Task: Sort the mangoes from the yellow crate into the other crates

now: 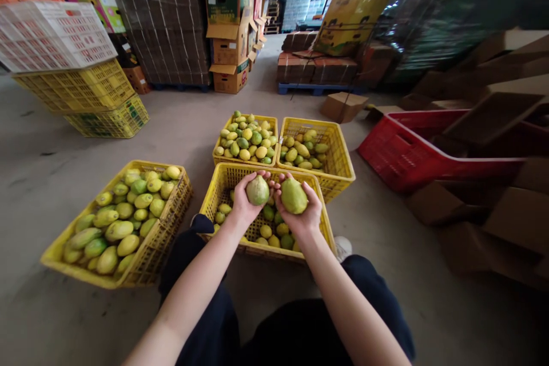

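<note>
Right hand (309, 217): centre of frame, palm up, fingers curled round right fruit (294, 197); thumb on its right side.
Right fruit axis: pear-shaped; narrow end toward top of frame, bulge toward lower right.
Left hand (243, 201): just left of centre, fingers closed about left fruit (258, 191).
Left fruit axis: nub near its upper edge; looks rounder, long axis uncertain.
Hand-to-hand: fruits side by side, apart; fingertips of both hands between them, contact unclear. Each fruit nearest its own hand.
Centre crate (221, 187): directly under both hands, part-filled with similar fruit.
Left crate (169, 226): lower left of frame, heaped.
Rear crates: beyond centre crate; rear left crate (245, 162) piled, rear right crate (338, 151) lower.
</note>
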`<state>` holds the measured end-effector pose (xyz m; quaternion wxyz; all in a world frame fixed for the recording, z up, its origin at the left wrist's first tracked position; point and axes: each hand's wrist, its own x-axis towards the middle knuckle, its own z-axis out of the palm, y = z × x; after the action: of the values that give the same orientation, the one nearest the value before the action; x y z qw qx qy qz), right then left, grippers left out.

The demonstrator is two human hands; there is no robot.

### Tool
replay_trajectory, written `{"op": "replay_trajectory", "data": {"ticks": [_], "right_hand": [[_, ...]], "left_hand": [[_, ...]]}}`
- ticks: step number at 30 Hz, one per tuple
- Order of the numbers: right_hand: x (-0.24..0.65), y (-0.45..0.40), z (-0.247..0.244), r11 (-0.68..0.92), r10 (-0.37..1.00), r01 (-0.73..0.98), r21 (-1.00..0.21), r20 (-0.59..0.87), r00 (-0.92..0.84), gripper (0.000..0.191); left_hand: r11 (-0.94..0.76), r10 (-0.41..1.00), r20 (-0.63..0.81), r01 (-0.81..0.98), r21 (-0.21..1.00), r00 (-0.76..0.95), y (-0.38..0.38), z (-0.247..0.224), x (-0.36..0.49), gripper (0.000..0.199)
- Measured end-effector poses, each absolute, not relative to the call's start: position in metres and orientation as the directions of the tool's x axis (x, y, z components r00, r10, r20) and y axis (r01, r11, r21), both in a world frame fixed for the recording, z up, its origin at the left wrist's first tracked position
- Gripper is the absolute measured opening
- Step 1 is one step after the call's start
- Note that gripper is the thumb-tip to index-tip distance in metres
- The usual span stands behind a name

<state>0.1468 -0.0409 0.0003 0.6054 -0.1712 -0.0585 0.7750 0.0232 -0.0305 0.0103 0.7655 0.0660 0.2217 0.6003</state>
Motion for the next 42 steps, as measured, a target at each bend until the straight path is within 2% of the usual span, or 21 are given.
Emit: {"op": "replay_trajectory", "data": {"ticks": [3,7,13,21,28,32,35,38,42], "right_hand": [[0.146,-0.039,-0.001,-0.295,0.950,-0.928,-0.227,-0.173,-0.260,0.027],[0.143,-0.035,-0.003,-0.259,0.953,-0.950,-0.176,-0.205,-0.222,0.022],[0.135,-0.029,-0.005,-0.230,0.939,-0.963,-0.141,-0.293,-0.181,0.015],[0.134,-0.030,-0.004,-0.235,0.935,-0.957,-0.169,-0.309,-0.175,0.011],[0.134,-0.031,-0.005,-0.248,0.931,-0.946,-0.211,-0.322,-0.172,0.012],[0.142,-0.029,-0.004,-0.294,0.872,-0.925,-0.241,-0.465,-0.156,0.014],[0.152,-0.029,-0.001,-0.336,0.836,-0.900,-0.277,-0.527,-0.150,0.015],[0.165,-0.030,0.001,-0.364,0.834,-0.874,-0.322,-0.530,-0.152,0.015],[0.184,-0.030,0.001,-0.367,0.858,-0.864,-0.345,-0.484,-0.171,0.013]], "left_hand": [[0.266,0.950,-0.253,-0.898,0.350,0.183,-0.027,0.010,0.029,0.013],[0.249,0.954,-0.241,-0.919,0.306,0.178,-0.019,0.004,0.033,0.018],[0.273,0.929,-0.322,-0.927,0.258,0.184,-0.011,-0.004,0.033,0.017],[0.285,0.907,-0.399,-0.891,0.352,0.133,-0.010,0.004,0.031,0.016],[0.318,0.904,-0.405,-0.854,0.413,0.141,-0.009,0.003,0.026,0.016],[0.392,0.859,-0.482,-0.828,0.402,0.173,-0.009,-0.027,0.028,0.021],[0.478,0.783,-0.601,-0.771,0.420,0.158,-0.015,-0.066,0.030,0.023],[0.581,0.679,-0.728,-0.678,0.451,0.098,-0.021,-0.105,0.027,0.015],[0.657,0.613,-0.789,-0.570,0.493,0.025,-0.017,-0.129,0.014,0.012]]}}
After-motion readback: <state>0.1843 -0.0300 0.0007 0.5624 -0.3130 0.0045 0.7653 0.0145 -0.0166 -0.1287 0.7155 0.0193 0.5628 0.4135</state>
